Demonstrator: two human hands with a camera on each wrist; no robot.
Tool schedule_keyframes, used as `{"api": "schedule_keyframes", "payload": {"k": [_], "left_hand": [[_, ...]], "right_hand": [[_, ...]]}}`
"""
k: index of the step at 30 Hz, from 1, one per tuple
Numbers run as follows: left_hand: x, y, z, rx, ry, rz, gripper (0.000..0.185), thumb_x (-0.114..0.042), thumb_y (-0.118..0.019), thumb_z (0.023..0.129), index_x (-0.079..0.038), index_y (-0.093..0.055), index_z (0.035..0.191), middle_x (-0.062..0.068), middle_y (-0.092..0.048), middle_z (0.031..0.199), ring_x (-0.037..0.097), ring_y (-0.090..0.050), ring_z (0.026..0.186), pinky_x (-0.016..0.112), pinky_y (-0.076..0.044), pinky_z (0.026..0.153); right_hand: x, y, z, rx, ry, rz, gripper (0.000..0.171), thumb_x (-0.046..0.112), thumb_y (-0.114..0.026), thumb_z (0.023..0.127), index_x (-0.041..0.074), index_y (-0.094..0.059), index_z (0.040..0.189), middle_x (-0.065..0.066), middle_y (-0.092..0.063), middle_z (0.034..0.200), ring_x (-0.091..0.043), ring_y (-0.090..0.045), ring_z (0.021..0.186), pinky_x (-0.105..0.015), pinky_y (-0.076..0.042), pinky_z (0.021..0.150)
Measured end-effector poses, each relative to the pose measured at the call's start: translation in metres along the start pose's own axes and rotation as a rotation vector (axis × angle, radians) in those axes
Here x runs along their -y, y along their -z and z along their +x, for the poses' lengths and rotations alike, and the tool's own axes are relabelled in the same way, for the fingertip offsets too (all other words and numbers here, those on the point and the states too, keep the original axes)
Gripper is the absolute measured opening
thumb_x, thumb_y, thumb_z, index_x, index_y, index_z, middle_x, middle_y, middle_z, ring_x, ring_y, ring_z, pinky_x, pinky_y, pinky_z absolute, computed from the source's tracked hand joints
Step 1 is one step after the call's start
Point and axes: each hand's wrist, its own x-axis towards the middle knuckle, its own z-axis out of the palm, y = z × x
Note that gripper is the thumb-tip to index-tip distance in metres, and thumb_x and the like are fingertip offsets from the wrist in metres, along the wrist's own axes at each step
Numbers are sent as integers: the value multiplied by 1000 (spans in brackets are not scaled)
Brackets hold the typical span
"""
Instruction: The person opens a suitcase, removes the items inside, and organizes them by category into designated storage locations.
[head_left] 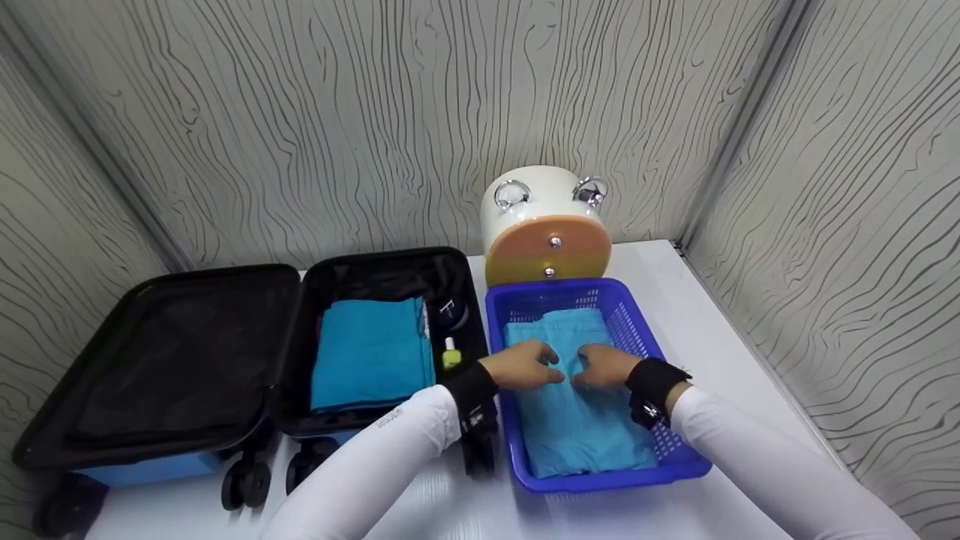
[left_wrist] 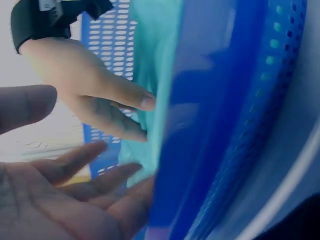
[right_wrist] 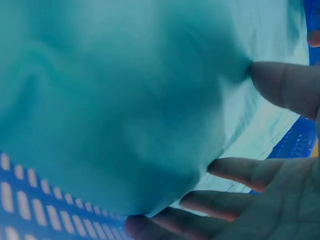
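Note:
A folded turquoise garment (head_left: pixel 581 427) lies in a blue plastic basket (head_left: pixel 600 484), its surface lightly creased. Over its middle, my left hand (head_left: pixel 521 365) hovers with loosely bent fingers; the left wrist view shows the thumb well apart from them and nothing held. Facing it from the other side is my right hand (head_left: pixel 609 366). In the right wrist view its thumb (right_wrist: pixel 282 85) dents the cloth, and the nearly straight fingers (right_wrist: pixel 245 170) rest along the cloth's edge, spread from the thumb.
Left of the basket lies an open black-lined suitcase (head_left: pixel 382 262). It holds a folded teal cloth (head_left: pixel 371 352), a small yellow-green bottle (head_left: pixel 451 356) and a dark round item (head_left: pixel 451 313). Behind the basket stands a white duck-faced container (head_left: pixel 540 184), close to the patterned wall (head_left: pixel 375 112).

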Motion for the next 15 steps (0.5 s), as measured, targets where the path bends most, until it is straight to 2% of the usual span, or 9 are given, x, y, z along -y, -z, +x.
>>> {"api": "schedule_keyframes", "payload": {"k": [4,8,11,15], "left_hand": [[5,20,-10,-96,-33,-138,38,-18,-67,105,8,-70,132,23,-74,129,36,-73,120,43,-61,100],[13,44,-24,-204,-24,-225,30,-15,-64,106,7,-72,125,22,-76,119,34,-78,100,37,-65,85],[23,62,-36,-257,-19,-228,29,-15,-64,107,7,-73,124,22,-77,115,28,-77,90,33,-64,77],[37,89,-54,-325,28,-260,32,-15,-65,107,7,-69,130,22,-75,116,21,-74,86,34,-62,76]], "right_hand": [[13,9,4,-56,39,22,67,23,-74,97,-20,-52,144,-39,-60,145,-52,-59,137,-63,-47,116],[36,18,5,-101,96,99,62,27,-72,102,-16,-56,144,-36,-60,147,-53,-57,140,-64,-48,116],[55,21,5,-138,146,195,52,28,-72,104,-10,-64,139,-31,-67,140,-48,-63,132,-61,-53,110],[80,25,7,-160,215,390,38,26,-71,106,-5,-73,128,-22,-76,122,-40,-73,113,-51,-63,95]]}}
